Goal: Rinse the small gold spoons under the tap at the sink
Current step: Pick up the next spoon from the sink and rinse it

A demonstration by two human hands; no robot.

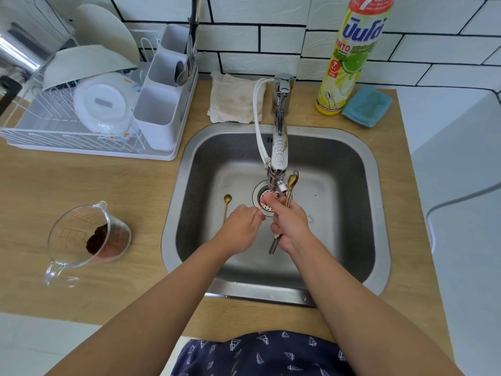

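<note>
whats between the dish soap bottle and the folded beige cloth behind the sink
In the head view, the chrome tap with its white hose stands between the dish soap bottle and the beige cloth.

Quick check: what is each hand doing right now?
Left hand: pinches a thin gold spoon handle.
Right hand: grips a bundle of gold spoons beside the tap.

Dish rack (81,142) left of basin; measuring jug (89,234) on counter; detergent bottle (349,55), blue sponge (367,106) behind.
</note>
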